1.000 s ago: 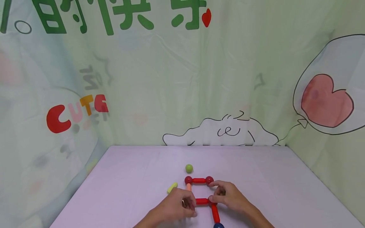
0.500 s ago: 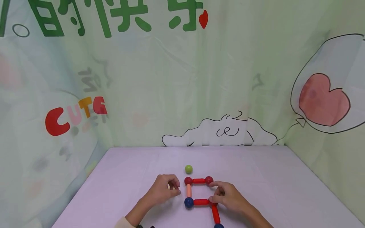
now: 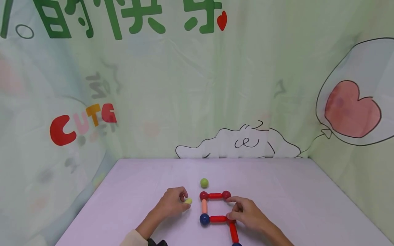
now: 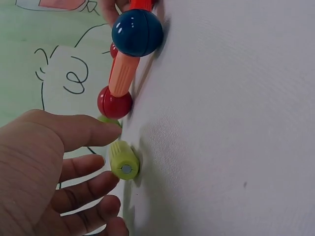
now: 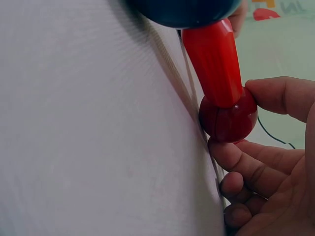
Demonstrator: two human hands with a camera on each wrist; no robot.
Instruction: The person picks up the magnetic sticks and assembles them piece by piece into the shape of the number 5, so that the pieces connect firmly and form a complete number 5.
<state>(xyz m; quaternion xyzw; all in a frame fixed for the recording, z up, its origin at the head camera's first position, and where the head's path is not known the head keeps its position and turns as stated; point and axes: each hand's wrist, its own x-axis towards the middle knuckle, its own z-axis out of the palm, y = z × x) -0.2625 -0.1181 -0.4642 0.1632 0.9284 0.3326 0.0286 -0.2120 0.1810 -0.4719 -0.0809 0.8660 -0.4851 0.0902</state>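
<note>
My left hand [image 3: 172, 202] reaches round a yellow-green magnetic rod [image 4: 125, 162], thumb on one side and loosely bent fingers on the other. The rod lies on the table. With thumb and fingertips, my right hand [image 3: 249, 212] pinches a dark red ball [image 5: 228, 120] at a corner of a joined frame. That frame has a blue ball [image 3: 204, 219], an orange rod [image 3: 204, 206], two far red balls, left [image 3: 204, 195] and right [image 3: 226, 195], and red rods across the far [image 3: 214, 195] and near [image 3: 218, 219] sides.
A loose green ball [image 3: 204, 183] sits beyond the frame. From the pinched ball, another red rod [image 3: 234, 233] runs toward me to a second blue ball [image 3: 237, 244], cut off by the view's edge. A printed curtain [image 3: 197, 85] hangs behind the pale table [image 3: 147, 177].
My left hand has moved left, away from the near-left blue ball, then come down round the yellow-green rod. The right hand stays at the red ball.
</note>
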